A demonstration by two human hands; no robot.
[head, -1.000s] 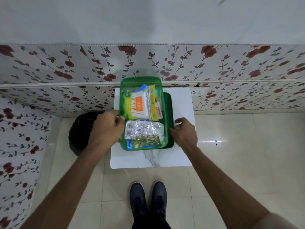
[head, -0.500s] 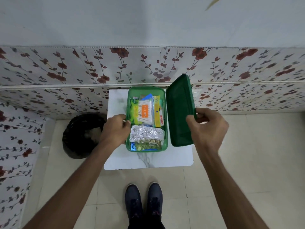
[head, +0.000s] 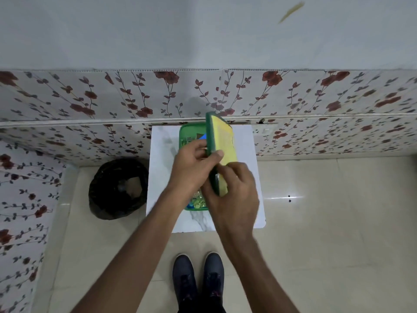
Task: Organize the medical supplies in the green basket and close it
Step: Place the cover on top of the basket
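The green basket (head: 183, 132) sits on a small white marble-look table (head: 162, 168), mostly hidden behind my hands. Blister packs (head: 198, 202) show at its near end and a blue packet corner (head: 203, 136) at its far end. The green lid (head: 222, 141) stands nearly on edge above the basket, its yellowish face turned right. My left hand (head: 193, 163) grips the lid's left edge from above the basket. My right hand (head: 234, 190) holds the lid's near end.
A black bin (head: 118, 188) with a bag liner stands on the floor left of the table. A floral-tiled wall (head: 90, 98) rises behind the table, with a socket (head: 262, 131) at the right. My dark shoes (head: 198, 281) are on the beige floor tiles below.
The lid came out from under the basket in my right hand, then swung up on edge over the basket. My left hand left the basket's side and took hold of the lid.
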